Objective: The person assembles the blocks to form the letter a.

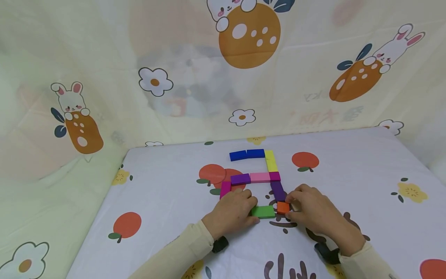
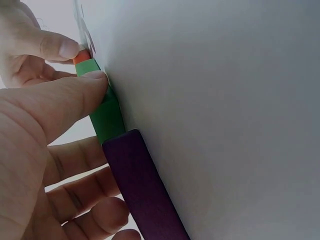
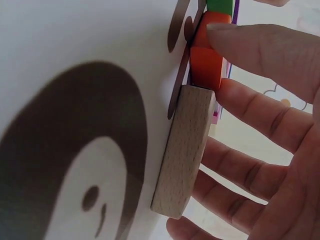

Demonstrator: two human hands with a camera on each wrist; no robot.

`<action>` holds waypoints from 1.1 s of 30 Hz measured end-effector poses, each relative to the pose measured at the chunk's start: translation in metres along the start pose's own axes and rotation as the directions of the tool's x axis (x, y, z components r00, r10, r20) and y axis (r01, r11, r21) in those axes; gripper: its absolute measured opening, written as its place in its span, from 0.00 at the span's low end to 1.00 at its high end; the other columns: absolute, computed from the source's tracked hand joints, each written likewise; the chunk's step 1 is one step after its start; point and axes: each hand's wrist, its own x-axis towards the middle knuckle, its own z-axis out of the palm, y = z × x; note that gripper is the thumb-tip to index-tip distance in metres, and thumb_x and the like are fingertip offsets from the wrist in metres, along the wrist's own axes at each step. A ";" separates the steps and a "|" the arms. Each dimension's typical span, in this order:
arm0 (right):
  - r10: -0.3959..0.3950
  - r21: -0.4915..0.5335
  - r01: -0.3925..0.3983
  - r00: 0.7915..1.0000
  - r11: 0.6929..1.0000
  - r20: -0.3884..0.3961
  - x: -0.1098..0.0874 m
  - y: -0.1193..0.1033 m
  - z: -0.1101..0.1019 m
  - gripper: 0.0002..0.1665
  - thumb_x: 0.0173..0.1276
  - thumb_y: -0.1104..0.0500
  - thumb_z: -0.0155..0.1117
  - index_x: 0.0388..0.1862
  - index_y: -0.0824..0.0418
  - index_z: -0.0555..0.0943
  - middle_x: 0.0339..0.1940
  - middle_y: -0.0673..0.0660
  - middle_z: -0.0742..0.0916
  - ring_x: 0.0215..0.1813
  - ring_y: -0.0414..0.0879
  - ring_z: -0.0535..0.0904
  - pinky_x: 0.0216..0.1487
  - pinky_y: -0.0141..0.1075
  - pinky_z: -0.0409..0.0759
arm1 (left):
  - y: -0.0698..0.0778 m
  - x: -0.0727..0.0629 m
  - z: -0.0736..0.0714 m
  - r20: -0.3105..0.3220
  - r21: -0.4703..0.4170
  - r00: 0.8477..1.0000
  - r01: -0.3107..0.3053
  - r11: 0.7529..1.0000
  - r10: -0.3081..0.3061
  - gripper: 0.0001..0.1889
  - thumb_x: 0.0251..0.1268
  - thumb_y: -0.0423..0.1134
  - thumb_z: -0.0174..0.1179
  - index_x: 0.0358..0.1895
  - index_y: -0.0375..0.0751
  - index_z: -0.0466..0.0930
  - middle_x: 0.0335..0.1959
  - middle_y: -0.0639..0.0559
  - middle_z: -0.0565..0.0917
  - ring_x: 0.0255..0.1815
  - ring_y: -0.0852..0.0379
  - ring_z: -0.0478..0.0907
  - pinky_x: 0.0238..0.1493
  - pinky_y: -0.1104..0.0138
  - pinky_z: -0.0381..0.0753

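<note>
My left hand point(image 1: 231, 211) pinches the green block point(image 1: 263, 212), right hand point(image 1: 315, 209) the orange block point(image 1: 283, 208) — seemingly light, stiff; grip near and far sides.

the person's left hand point(image 1: 232, 211) and right hand point(image 1: 315, 211) are near each other, both pinching with thumb and fingers.

Shows bare wood, fine-grained and matt, on the plain block point(image 3: 184, 150). Looks smoothly coloured, with a faint sheen, on the orange block point(image 3: 207, 66) and the green block point(image 2: 107, 121). Looks smooth, near matt, on the purple block point(image 2: 142, 185). Lies smooth and matt across the table cover point(image 1: 352, 166), cloth or plastic, hard to tell. Hangs thin and see-through in the curtain point(image 1: 195, 130). Shows soft, matt cloth at the left sleeve point(image 1: 174, 250).
</note>
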 end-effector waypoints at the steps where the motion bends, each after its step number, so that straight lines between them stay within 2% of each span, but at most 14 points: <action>1: -0.003 -0.003 0.003 1.000 1.000 0.003 0.000 0.000 -0.001 0.16 0.54 0.53 0.83 0.40 0.55 0.89 0.47 0.59 0.84 0.48 0.56 0.79 0.47 0.57 0.83 | 0.000 0.000 0.000 0.001 0.000 1.000 0.000 1.000 0.000 0.20 0.66 0.59 0.70 0.49 0.49 0.87 0.36 0.58 0.78 0.36 0.61 0.68 0.37 0.72 0.67; 12: -0.007 -0.001 0.007 0.998 1.000 0.069 0.003 -0.003 -0.006 0.22 0.58 0.48 0.81 0.46 0.60 0.90 0.48 0.58 0.86 0.49 0.55 0.80 0.48 0.55 0.84 | 0.001 0.002 0.000 0.012 -0.005 1.000 0.000 1.000 0.001 0.21 0.66 0.59 0.70 0.50 0.49 0.86 0.36 0.58 0.78 0.36 0.61 0.68 0.37 0.72 0.67; 17: -0.038 0.017 0.037 0.998 0.999 0.049 0.004 -0.002 -0.007 0.17 0.60 0.49 0.80 0.43 0.58 0.89 0.47 0.57 0.86 0.46 0.52 0.80 0.45 0.52 0.84 | 0.002 0.007 -0.005 0.044 -0.034 0.999 -0.002 0.999 0.004 0.24 0.66 0.60 0.70 0.56 0.50 0.86 0.40 0.58 0.80 0.40 0.61 0.69 0.43 0.71 0.70; 21: -0.058 0.075 0.055 0.998 0.996 0.039 0.006 -0.001 -0.009 0.17 0.62 0.50 0.79 0.43 0.59 0.88 0.44 0.55 0.88 0.43 0.49 0.81 0.45 0.51 0.84 | 0.008 0.015 -0.009 0.081 -0.078 0.996 -0.031 0.997 0.037 0.30 0.67 0.62 0.67 0.66 0.51 0.81 0.54 0.57 0.84 0.51 0.60 0.75 0.53 0.69 0.75; 23: -0.060 0.102 0.054 0.997 0.993 0.052 0.007 0.000 -0.009 0.19 0.63 0.50 0.78 0.46 0.61 0.88 0.43 0.55 0.89 0.42 0.48 0.80 0.46 0.52 0.84 | 0.011 0.020 -0.011 0.114 -0.110 0.992 -0.036 0.993 0.049 0.34 0.68 0.63 0.65 0.71 0.50 0.77 0.64 0.56 0.82 0.62 0.57 0.76 0.63 0.65 0.75; 25: -0.053 0.119 0.045 0.996 0.992 0.065 0.008 0.000 -0.009 0.21 0.64 0.51 0.78 0.49 0.62 0.88 0.43 0.54 0.89 0.42 0.48 0.80 0.48 0.52 0.84 | 0.015 0.023 -0.013 0.152 -0.144 0.987 -0.027 0.989 0.049 0.38 0.68 0.65 0.63 0.76 0.50 0.72 0.71 0.57 0.77 0.71 0.55 0.73 0.71 0.57 0.71; 28: -0.061 0.122 0.052 0.995 0.991 0.074 0.008 0.000 -0.008 0.23 0.64 0.51 0.77 0.52 0.64 0.87 0.46 0.56 0.90 0.46 0.51 0.82 0.53 0.57 0.83 | 0.018 0.027 -0.013 0.197 -0.171 0.980 -0.008 0.985 0.042 0.42 0.68 0.66 0.62 0.80 0.51 0.66 0.77 0.58 0.72 0.78 0.53 0.66 0.77 0.49 0.64; 33: -0.081 0.120 0.072 0.994 0.990 0.068 0.008 0.001 -0.007 0.25 0.63 0.53 0.78 0.54 0.66 0.87 0.50 0.60 0.90 0.52 0.57 0.84 0.58 0.61 0.80 | 0.020 0.028 -0.011 0.217 -0.154 0.975 -0.005 0.988 0.039 0.44 0.69 0.66 0.61 0.82 0.51 0.62 0.79 0.58 0.69 0.80 0.54 0.63 0.77 0.49 0.64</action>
